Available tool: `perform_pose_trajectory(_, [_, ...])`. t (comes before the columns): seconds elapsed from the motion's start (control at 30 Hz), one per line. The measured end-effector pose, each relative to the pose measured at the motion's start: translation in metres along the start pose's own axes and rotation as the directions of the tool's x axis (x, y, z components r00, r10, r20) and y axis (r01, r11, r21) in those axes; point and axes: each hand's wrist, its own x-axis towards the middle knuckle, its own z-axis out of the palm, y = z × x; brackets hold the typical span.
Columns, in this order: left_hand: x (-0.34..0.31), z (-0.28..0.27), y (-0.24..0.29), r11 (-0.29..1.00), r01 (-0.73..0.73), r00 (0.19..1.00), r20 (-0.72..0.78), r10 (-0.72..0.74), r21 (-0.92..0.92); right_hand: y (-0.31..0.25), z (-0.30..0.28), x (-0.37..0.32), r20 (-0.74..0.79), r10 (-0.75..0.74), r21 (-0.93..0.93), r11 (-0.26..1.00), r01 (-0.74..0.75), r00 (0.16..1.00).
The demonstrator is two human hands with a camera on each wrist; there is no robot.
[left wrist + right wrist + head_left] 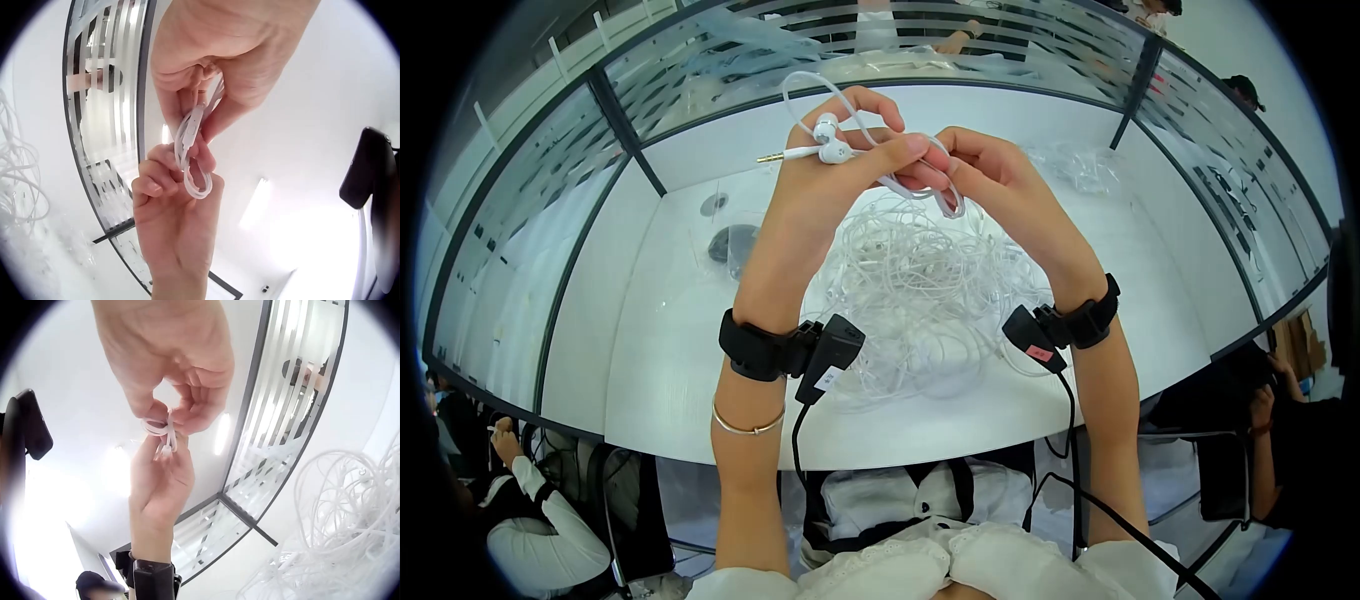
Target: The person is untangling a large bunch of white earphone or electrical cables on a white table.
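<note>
Both hands are raised over the table, holding one pair of white wired earphones (pixel 836 151). My left hand (pixel 850 150) pinches the folded cable between thumb and fingers, while two earbuds and a gold-tipped plug (pixel 771 157) stick out beside its thumb. A loop of cable stands up over that hand's back. From the other side, my right hand (pixel 992 172) pinches the cable bundle near its looped end (pixel 949 205). In the left wrist view a slim inline remote (pixel 192 128) shows on the bundle. Below the hands lies a tangled heap of white cables (pixel 920 270).
The white table (pixel 670 350) has a low partition with striped glass panels (pixel 730 50) around its far side. Clear plastic (pixel 1075 168) lies at the back right, and a dark round object (pixel 733 243) at the left. People sit or stand beyond the table.
</note>
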Motion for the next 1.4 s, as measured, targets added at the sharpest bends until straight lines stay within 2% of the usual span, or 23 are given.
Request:
perform_pose_trajectory(0.2, [0.001, 0.022, -0.016, 0.994, -0.1, 0.993, -0.064, 0.098, -0.041, 0.01, -0.005, -0.014, -0.035, 0.047, 0.018, 0.999, -0.046, 0.998])
perform_pose_trajectory(0.23, [0.0, 0.028, -0.017, 0.997, -0.078, 0.99, -0.119, 0.077, 0.002, 0.014, -0.007, -0.016, -0.037, 0.062, 0.013, 0.998, -0.062, 0.997])
perform_pose_trajectory(0.47, [-0.007, 0.039, -0.04, 0.997, -0.036, 0.988, -0.144, 0.046, 0.069, 0.045, -0.005, -0.024, -0.044, 0.104, 0.161, 0.982, -0.095, 0.994])
perform_pose_trajectory(0.57, [-0.002, 0.038, -0.067, 0.923, -0.196, 0.966, -0.099, 0.241, 0.333, 0.062, -0.007, -0.028, -0.092, 0.124, 0.192, 0.976, -0.105, 0.988])
perform_pose_trajectory(0.67, [-0.004, 0.036, -0.072, 0.853, -0.195, 0.968, -0.047, 0.247, 0.484, 0.071, -0.006, -0.029, -0.151, 0.157, 0.184, 0.975, -0.128, 0.976])
perform_pose_trajectory(0.8, [-0.004, 0.033, -0.08, 0.795, -0.268, 0.945, -0.011, 0.326, 0.544, 0.084, -0.005, -0.027, -0.195, 0.17, 0.169, 0.976, -0.137, 0.966])
perform_pose_trajectory(0.83, [-0.006, 0.035, -0.08, 0.79, -0.274, 0.943, -0.007, 0.332, 0.548, 0.085, -0.004, -0.026, -0.21, 0.136, 0.182, 0.978, -0.098, 0.968])
perform_pose_trajectory(1.0, [-0.007, 0.03, -0.083, 0.731, -0.308, 0.93, 0.032, 0.365, 0.61, 0.087, 0.0, -0.025, -0.277, 0.123, 0.123, 0.988, -0.092, 0.953])
perform_pose_trajectory(1.1, [-0.008, 0.033, -0.083, 0.738, -0.282, 0.924, -0.032, 0.381, 0.613, 0.087, 0.002, -0.025, -0.294, 0.115, 0.097, 0.991, -0.091, 0.949])
perform_pose_trajectory(1.2, [-0.008, 0.034, -0.082, 0.887, -0.202, 0.958, -0.102, 0.267, 0.415, 0.082, 0.003, -0.027, -0.294, 0.145, 0.102, 0.988, -0.119, 0.945])
perform_pose_trajectory(1.27, [-0.005, 0.029, -0.085, 0.986, -0.038, 0.988, -0.14, 0.06, 0.159, 0.083, 0.001, -0.031, -0.268, 0.165, 0.118, 0.983, -0.138, 0.949])
perform_pose_trajectory(1.33, [-0.004, 0.013, -0.081, 0.985, 0.167, 0.982, -0.084, -0.17, -0.049, 0.083, -0.005, -0.037, -0.213, 0.212, 0.15, 0.972, -0.183, 0.954])
perform_pose_trajectory(1.37, [-0.005, 0.007, -0.077, 0.956, 0.284, 0.957, -0.045, -0.288, -0.08, 0.083, -0.006, -0.039, -0.185, 0.234, 0.164, 0.965, -0.205, 0.954])
perform_pose_trajectory(1.4, [-0.005, 0.003, -0.076, 0.95, 0.298, 0.953, -0.028, -0.301, -0.097, 0.081, -0.004, -0.038, -0.195, 0.218, 0.175, 0.967, -0.185, 0.956])
